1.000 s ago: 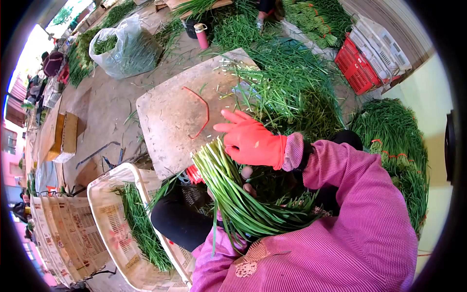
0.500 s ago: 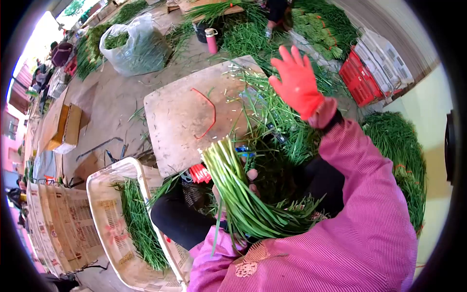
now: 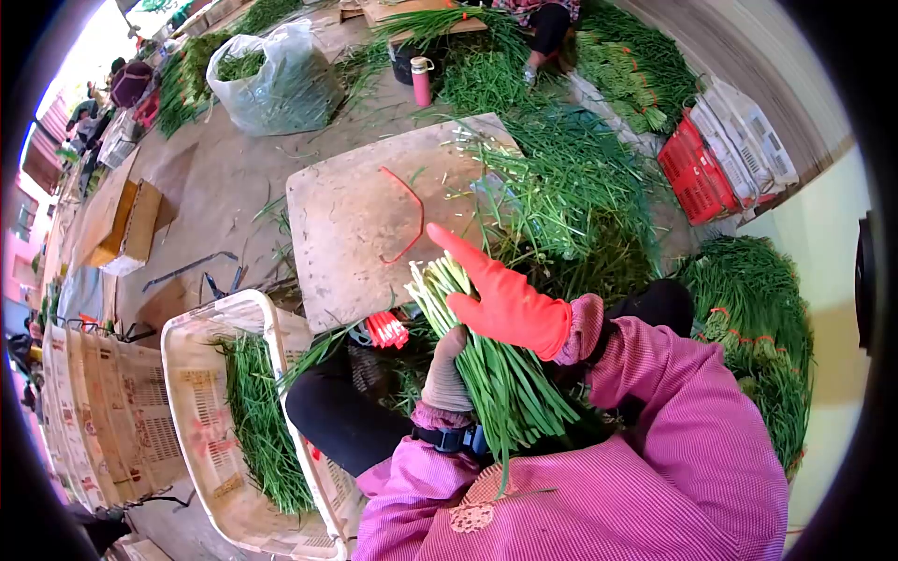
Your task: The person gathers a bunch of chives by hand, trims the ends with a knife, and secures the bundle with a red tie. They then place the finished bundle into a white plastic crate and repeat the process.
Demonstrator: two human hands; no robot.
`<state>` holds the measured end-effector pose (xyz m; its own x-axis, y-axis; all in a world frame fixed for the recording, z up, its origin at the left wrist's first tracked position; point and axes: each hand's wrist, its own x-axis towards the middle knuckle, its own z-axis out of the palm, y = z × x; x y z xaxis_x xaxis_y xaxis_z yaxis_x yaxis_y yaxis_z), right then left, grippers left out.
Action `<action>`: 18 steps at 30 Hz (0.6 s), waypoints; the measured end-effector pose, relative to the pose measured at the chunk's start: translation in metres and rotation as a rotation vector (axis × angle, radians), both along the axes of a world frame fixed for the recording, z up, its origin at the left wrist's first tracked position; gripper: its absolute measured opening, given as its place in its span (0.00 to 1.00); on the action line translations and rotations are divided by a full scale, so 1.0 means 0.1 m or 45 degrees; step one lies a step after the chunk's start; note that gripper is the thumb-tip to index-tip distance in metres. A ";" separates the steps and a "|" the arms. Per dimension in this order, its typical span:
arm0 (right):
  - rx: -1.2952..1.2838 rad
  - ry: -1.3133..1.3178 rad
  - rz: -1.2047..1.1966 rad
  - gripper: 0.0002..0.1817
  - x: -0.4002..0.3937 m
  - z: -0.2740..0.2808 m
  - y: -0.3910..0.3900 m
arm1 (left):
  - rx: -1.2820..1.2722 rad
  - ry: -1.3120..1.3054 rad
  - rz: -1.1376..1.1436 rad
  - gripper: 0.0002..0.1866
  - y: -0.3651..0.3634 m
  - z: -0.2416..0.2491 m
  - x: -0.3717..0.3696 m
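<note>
A bunch of garlic chives [image 3: 500, 369] slants across my lap, pale cut ends toward the board and green leaves toward my body. My left hand [image 3: 447, 369], in a beige-grey knit glove, is closed around its left side. Over the upper stems lies my right hand [image 3: 510, 304], in a red rubber glove, with fingers stretched toward the board and thumb apart; it touches or nearly touches the bunch. On the worn board [image 3: 346, 234] in front lies a bent red strip [image 3: 419, 217]. Red ties [image 3: 385, 330] are bundled beside my left knee.
A white basket [image 3: 271, 346] with chives stands at my left. Loose chives [image 3: 580, 196] are heaped beyond the board's right side. Tied bunches [image 3: 748, 337] lie at right, near a red crate [image 3: 697, 173]. A plastic bag [image 3: 281, 89], pink flask [image 3: 422, 84] and seated person [image 3: 547, 28] are farther off.
My right hand has come down from its raised, spread position onto the bunch. The bunch has turned slightly, and my left hand shows more clearly around it.
</note>
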<state>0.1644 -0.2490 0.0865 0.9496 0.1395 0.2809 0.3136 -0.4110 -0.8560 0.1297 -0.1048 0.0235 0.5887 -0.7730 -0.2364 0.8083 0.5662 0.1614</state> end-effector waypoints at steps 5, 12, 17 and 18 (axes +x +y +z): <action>-0.727 -0.092 -0.048 0.32 0.07 0.20 -0.10 | 0.061 -0.123 -0.056 0.40 -0.03 0.09 0.02; -0.745 0.296 0.006 0.11 0.52 0.23 -0.25 | 0.176 -0.032 -0.155 0.27 -0.05 0.11 -0.05; -1.246 -0.480 -0.587 0.16 0.85 0.23 -0.76 | 0.187 -0.054 -0.106 0.27 -0.03 0.07 -0.05; -1.183 -0.688 -0.751 0.21 0.84 0.30 -0.78 | 0.185 -0.055 -0.101 0.27 -0.03 0.11 -0.07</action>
